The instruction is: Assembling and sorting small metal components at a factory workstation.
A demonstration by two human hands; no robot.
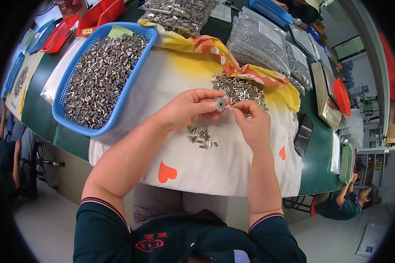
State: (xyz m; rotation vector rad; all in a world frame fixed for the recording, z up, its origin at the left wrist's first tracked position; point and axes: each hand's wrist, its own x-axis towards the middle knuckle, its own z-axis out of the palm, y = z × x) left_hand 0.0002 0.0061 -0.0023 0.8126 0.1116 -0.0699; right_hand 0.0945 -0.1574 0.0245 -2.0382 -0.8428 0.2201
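I have my left grip [188,107] clamped on a grey round piece [220,104], just beyond the near metal cylinders [201,138], my right grip [254,122] close at its right, pinched or not I can't tell.

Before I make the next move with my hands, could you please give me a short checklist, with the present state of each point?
1. Round grey piece is held in the left hand: ok.
2. Right hand is close to that piece: ok, its fingertips are just to the right of it.
3. Right hand has a firm grip on a part: cannot tell, the fingertips hide too much.
4. Small group of metal cylinders lies apart from the larger heap: ok, it is nearer to you.
5. Dark flat case is away from the loose cylinders: ok, it lies at the right.
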